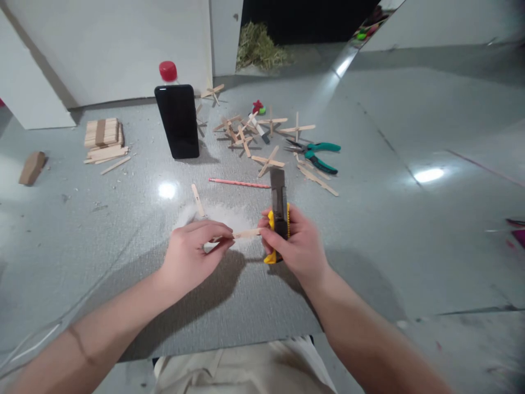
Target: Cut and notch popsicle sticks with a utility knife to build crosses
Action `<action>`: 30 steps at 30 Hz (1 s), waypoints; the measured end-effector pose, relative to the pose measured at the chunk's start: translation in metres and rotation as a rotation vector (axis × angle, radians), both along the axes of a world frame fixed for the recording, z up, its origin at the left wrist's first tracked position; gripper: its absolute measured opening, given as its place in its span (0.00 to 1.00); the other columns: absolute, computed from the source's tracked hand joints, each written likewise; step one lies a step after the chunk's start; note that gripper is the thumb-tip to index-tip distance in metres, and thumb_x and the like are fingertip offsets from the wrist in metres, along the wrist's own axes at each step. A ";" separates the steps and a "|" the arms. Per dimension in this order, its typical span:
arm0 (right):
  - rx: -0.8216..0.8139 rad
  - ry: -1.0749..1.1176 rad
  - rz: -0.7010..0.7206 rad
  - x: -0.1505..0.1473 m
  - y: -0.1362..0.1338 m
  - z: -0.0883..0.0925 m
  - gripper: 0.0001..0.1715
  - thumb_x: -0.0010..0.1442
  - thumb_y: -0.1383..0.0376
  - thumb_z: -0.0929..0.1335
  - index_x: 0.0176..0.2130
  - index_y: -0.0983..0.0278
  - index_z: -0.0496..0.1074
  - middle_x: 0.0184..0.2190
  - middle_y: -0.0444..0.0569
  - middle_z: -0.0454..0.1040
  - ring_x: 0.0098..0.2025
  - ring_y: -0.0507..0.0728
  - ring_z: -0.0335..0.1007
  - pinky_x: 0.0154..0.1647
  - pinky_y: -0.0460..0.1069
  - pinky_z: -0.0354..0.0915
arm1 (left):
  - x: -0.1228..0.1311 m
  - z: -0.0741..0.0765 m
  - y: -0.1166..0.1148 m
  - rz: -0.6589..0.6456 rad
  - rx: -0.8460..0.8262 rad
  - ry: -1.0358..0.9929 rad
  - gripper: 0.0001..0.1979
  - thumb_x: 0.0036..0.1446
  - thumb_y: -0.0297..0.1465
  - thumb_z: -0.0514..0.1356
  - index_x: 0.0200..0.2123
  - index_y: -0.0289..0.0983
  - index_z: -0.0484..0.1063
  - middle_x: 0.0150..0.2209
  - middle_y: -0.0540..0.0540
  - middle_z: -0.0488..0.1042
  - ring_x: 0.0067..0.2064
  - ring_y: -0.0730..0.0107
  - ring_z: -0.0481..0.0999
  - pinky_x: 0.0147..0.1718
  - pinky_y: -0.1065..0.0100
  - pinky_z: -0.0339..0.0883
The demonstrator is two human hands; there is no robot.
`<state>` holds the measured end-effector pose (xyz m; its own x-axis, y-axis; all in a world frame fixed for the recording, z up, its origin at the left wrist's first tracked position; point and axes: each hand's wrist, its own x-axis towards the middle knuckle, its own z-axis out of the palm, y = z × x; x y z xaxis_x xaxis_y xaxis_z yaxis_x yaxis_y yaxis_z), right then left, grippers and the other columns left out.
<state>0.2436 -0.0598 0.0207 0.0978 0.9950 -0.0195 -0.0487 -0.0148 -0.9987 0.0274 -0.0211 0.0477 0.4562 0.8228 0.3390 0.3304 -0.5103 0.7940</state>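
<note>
Pencil (pixel 240 183) and pliers (pixel 307 149) beyond the hands (pixel 302 246)

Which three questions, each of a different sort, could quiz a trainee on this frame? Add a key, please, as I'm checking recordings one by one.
1. True or false: the right hand holds a yellow-and-black utility knife.
2. Open question: what does the left hand pinch between thumb and fingers?
3. Fill in the blank: in the picture, the nose of the pliers points toward the ____ side.

Key: 1. True. 2. A thin wooden stick, whose other end reaches the right hand. 3. Left.
</note>
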 end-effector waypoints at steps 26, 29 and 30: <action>0.317 -0.437 0.104 0.000 -0.007 -0.021 0.09 0.63 0.59 0.69 0.44 0.57 0.71 0.30 0.45 0.74 0.26 0.54 0.68 0.28 0.50 0.65 | -0.013 0.018 -0.008 0.124 -0.485 -0.248 0.06 0.55 0.30 0.67 0.36 0.37 0.76 0.31 0.49 0.80 0.29 0.74 0.79 0.27 0.75 0.74; 0.399 -0.549 0.149 -0.002 -0.005 -0.015 0.07 0.62 0.65 0.68 0.42 0.57 0.70 0.30 0.45 0.74 0.28 0.55 0.68 0.30 0.51 0.64 | -0.016 0.022 -0.007 0.132 -0.400 -0.243 0.03 0.56 0.28 0.67 0.35 0.37 0.76 0.30 0.49 0.80 0.29 0.75 0.79 0.27 0.76 0.74; 0.421 -0.577 0.160 -0.003 -0.004 -0.014 0.08 0.61 0.67 0.67 0.42 0.57 0.70 0.29 0.45 0.73 0.28 0.55 0.68 0.30 0.51 0.64 | -0.017 0.023 -0.007 0.133 -0.374 -0.243 0.03 0.56 0.28 0.67 0.35 0.37 0.77 0.30 0.49 0.80 0.29 0.75 0.80 0.28 0.76 0.75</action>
